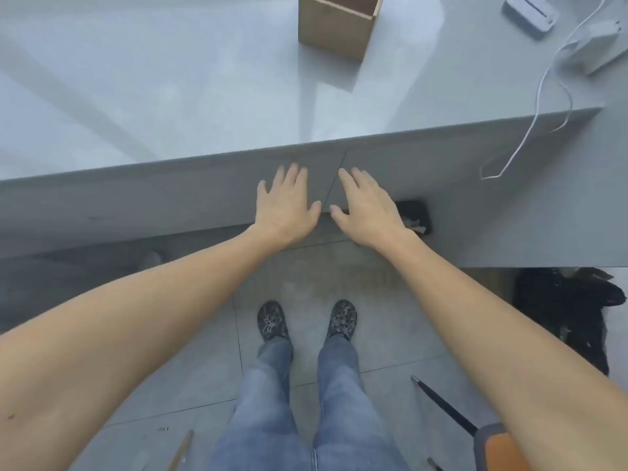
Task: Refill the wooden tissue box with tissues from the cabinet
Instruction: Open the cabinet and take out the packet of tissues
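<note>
The wooden tissue box (334, 27) stands on the grey countertop (170, 96) at the far middle, its top open and partly cut off by the frame edge. Below the counter edge, two grey cabinet doors (204, 195) meet at a thin seam. My left hand (285, 207) lies flat on the left door beside the seam, fingers spread. On the right door, just across the seam, my right hand (365, 209) also rests flat and open. Neither hand holds anything. No tissues are in sight.
A white charger brick (598, 45) with a trailing cable (530, 130) and a white device (530, 13) sit at the counter's right. A black bag (564, 307) lies on the floor at right. An orange-seated chair (499, 450) stands at the lower right.
</note>
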